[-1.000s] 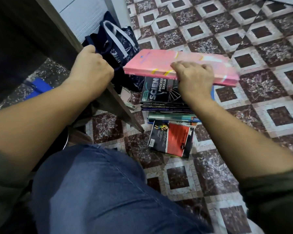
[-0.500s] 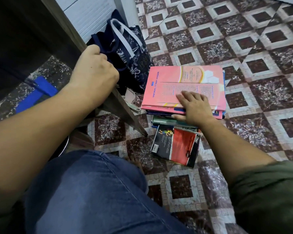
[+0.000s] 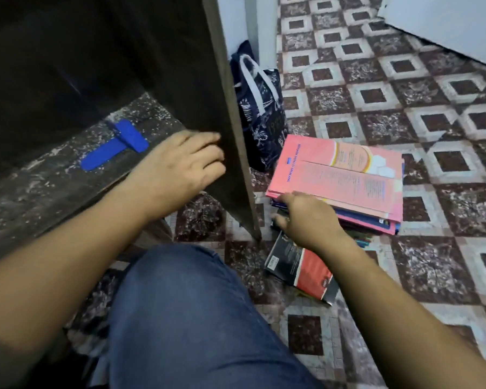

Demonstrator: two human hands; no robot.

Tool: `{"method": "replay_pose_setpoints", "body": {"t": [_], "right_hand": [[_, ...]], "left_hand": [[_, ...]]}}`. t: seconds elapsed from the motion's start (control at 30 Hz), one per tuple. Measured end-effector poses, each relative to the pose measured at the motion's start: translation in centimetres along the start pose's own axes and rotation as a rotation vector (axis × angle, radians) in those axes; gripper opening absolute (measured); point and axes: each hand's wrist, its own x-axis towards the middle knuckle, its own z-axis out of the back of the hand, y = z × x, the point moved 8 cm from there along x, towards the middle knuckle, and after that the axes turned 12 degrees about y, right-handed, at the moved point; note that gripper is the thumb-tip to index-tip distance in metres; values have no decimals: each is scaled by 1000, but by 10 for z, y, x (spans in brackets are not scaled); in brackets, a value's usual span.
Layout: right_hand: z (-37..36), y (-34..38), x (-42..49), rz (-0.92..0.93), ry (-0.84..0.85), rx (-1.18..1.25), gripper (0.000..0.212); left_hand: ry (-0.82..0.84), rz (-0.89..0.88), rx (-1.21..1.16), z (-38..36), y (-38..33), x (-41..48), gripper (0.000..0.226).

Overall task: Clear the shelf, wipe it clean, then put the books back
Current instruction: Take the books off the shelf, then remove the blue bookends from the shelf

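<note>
The left hand (image 3: 177, 167) has left the side panel's (image 3: 227, 136) edge and now lies inside the shelf (image 3: 40, 186), fingers loosely extended against the panel, just right of a blue strip (image 3: 115, 146). The right hand (image 3: 306, 217) has slid to the near-left corner of the book stack (image 3: 371, 220) on the floor at right. Its fingertips are among the books under the pink book (image 3: 340, 175), and I cannot tell whether they grip.

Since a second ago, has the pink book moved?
Yes. The pink book came down: it was raised above the book stack, now it lies flat on top, right of the navy bag.
</note>
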Motion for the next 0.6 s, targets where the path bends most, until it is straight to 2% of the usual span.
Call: {"method": "replay_pose_setpoints", "body": {"t": [0.1, 0.2, 0.27, 0.37, 0.5, 0.6], "right_hand": [[33, 85, -10, 219, -78, -3, 39], [63, 165, -1, 382, -130, -45, 37], [79, 217, 16, 437, -144, -69, 37], [101, 281, 54, 373, -172, 26, 35], [120, 313, 97, 171, -292, 370, 38], [116, 319, 116, 144, -360, 484, 47]], "left_hand": [[97, 318, -164, -28, 38, -81, 15], [329, 671, -301, -73, 73, -174, 34], [474, 832, -427, -99, 81, -226, 43], [564, 991, -571, -126, 78, -279, 49], [514, 1147, -672, -151, 82, -323, 62], [449, 1267, -702, -164, 93, -341, 63]]}}
